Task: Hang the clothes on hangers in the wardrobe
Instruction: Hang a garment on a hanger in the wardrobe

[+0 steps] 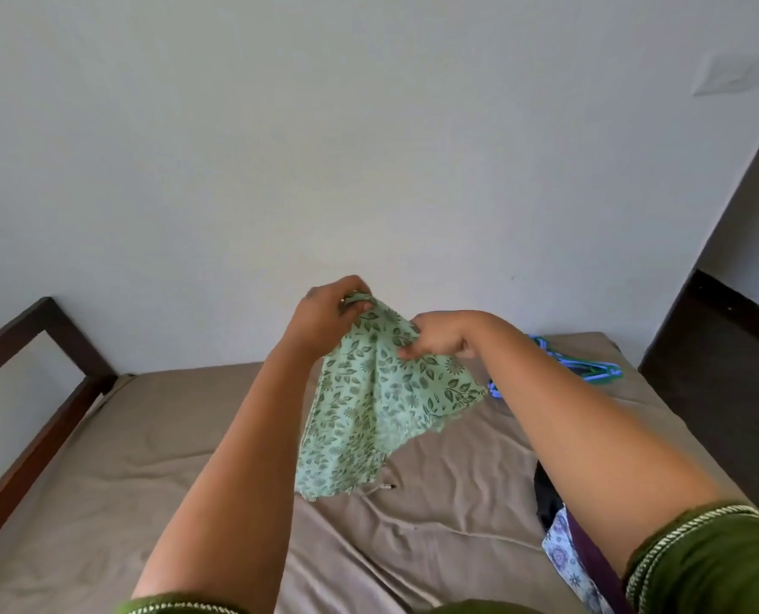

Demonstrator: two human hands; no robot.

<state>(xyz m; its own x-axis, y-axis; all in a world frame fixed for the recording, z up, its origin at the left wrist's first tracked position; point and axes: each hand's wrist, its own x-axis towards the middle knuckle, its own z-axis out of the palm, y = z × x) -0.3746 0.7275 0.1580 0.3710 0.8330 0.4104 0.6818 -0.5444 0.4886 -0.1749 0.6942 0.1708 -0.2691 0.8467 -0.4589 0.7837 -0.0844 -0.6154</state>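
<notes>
- My left hand [324, 314] pinches the top edge of a green leaf-print garment [369, 405], held up over the middle of the bed [169, 458].
- My right hand [439, 336] grips the same garment just right of the left, fingers curled into the fabric.
- The cloth hangs down, its lower edge close to the brown sheet; I cannot tell if it touches.
- Blue and green hangers [586, 365] lie far right on the bed.
- More clothes [564, 551] sit near right.

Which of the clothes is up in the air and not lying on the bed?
The green leaf-print garment, gripped by the left hand and right hand. The other clothes lie piled on the bed.
</notes>
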